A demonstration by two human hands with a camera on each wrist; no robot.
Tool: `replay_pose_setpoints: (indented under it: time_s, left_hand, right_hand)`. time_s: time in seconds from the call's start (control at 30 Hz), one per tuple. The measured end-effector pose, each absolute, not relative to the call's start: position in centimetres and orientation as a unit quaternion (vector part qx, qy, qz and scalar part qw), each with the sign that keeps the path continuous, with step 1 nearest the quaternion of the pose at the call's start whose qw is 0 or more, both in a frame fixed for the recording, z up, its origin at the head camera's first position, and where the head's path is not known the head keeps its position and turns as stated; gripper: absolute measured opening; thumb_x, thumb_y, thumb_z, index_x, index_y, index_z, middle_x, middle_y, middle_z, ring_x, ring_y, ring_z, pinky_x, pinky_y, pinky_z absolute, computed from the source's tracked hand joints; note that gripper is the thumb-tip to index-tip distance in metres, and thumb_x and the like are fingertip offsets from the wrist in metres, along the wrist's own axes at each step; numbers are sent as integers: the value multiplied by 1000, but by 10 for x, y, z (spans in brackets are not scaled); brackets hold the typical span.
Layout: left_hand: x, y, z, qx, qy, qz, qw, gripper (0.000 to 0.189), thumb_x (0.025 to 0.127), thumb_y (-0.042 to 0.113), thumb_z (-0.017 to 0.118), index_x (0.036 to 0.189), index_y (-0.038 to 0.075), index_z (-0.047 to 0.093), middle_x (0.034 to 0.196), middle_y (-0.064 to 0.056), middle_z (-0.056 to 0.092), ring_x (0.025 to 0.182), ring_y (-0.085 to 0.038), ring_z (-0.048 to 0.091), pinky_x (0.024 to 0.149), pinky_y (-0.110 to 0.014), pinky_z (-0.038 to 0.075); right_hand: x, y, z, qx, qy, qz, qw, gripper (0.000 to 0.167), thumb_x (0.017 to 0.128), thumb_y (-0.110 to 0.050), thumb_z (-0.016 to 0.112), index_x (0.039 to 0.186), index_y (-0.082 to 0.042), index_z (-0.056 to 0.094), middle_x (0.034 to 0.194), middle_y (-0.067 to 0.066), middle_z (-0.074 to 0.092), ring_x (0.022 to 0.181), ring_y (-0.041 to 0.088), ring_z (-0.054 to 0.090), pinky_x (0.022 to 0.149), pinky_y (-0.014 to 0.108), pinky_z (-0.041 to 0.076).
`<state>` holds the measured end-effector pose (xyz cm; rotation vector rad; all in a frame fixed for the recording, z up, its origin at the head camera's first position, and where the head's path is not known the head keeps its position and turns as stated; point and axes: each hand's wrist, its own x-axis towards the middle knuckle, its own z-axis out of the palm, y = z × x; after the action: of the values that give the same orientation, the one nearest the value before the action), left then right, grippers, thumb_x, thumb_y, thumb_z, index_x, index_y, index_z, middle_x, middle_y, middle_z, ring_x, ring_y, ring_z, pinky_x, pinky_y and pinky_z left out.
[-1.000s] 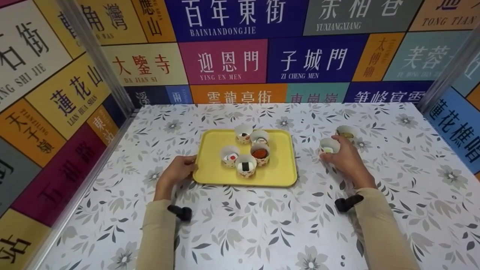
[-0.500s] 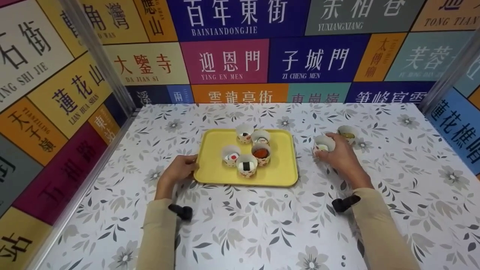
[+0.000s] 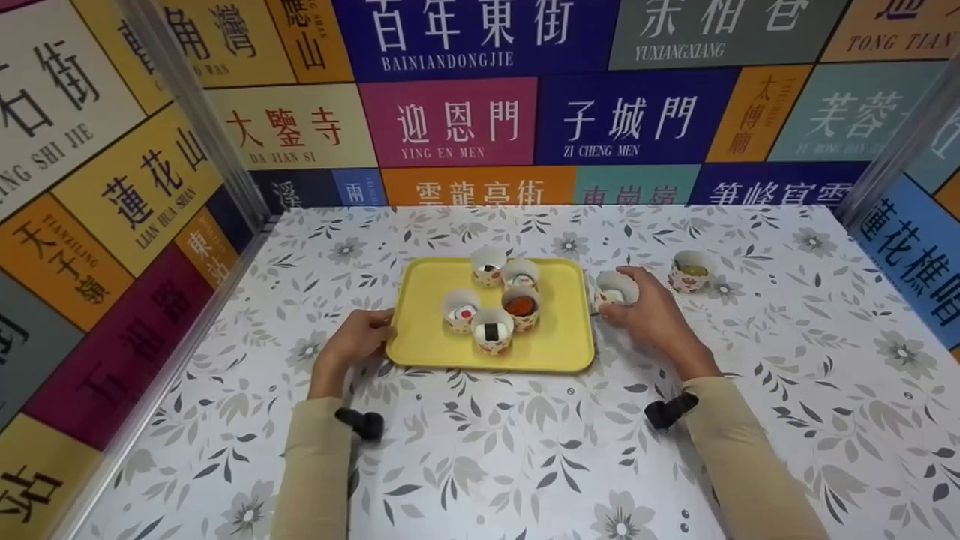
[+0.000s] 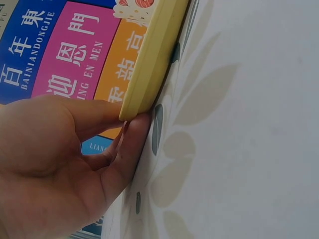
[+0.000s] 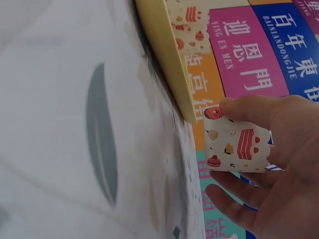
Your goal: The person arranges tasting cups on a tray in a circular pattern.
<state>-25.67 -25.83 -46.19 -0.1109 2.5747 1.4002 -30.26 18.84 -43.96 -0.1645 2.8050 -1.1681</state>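
Observation:
A yellow tray (image 3: pixel 429 352) lies on the table. My left hand (image 3: pixel 354 343) grips its left edge; in the left wrist view the thumb is over the tray's rim (image 4: pixel 155 57) with fingers beneath. Several paper cups with sushi-like pieces stand on it: one with a black-banded white piece (image 3: pixel 492 339), one with orange-red filling (image 3: pixel 520 309), one with a red-centred roll (image 3: pixel 459 315). Just off the tray's right edge, my right hand (image 3: pixel 655 319) holds another paper cup (image 3: pixel 616 289) with a pale piece inside. Its cake-printed side (image 5: pixel 234 142) shows between thumb and fingers in the right wrist view.
One more paper cup (image 3: pixel 688 274), with a yellow-green piece inside, stands at the back right of the table. The floral-patterned table (image 3: pixel 480 457) is bounded by sign-covered walls (image 3: pixel 457 124) at the back and both sides.
My right hand has carried its paper cup leftward from beside the back-right cup to near the tray's right edge. The left hand and the tray stay in place.

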Motion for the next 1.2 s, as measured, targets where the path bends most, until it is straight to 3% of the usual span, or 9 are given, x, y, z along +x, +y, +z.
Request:
replay_pose_setpoints:
  time_s: [0.17,0.47,0.9,1.2]
  left_hand:
    - [-257,-259,-462,-38,876,469,103,45,100,7,54,145,4,50,122,-23,69,76,-10,67,69,-23,56]
    - [-255,-260,-461,-39,876,468,112,45,101,8,53,146,6,50,120,-21,70,75,-10,65,69,-24,55]
    - [-256,-258,-463,-31,863,492,107,44,101,6,53,145,3,50,123,-26,68,77,-11,67,68,-25,57]
    - [-257,-259,-463,-32,869,483,103,44,101,7,54,145,4,50,124,-24,68,77,-11,68,69,-24,57]
  right_hand:
    - [-301,177,-438,-57,917,-389,65,79,92,-34,72,156,-13,32,158,22,36,144,39,37,118,56,31]
    - [-294,162,-427,-58,911,-407,43,77,91,-32,72,156,-17,33,162,18,32,150,37,28,121,56,26]
    - [-306,124,-406,-130,905,-403,40,74,90,-29,75,153,-17,38,159,13,38,146,34,37,116,55,36]
    - [-316,84,-392,-160,905,-387,73,71,92,-29,72,154,-20,38,162,10,34,149,32,32,119,53,33]
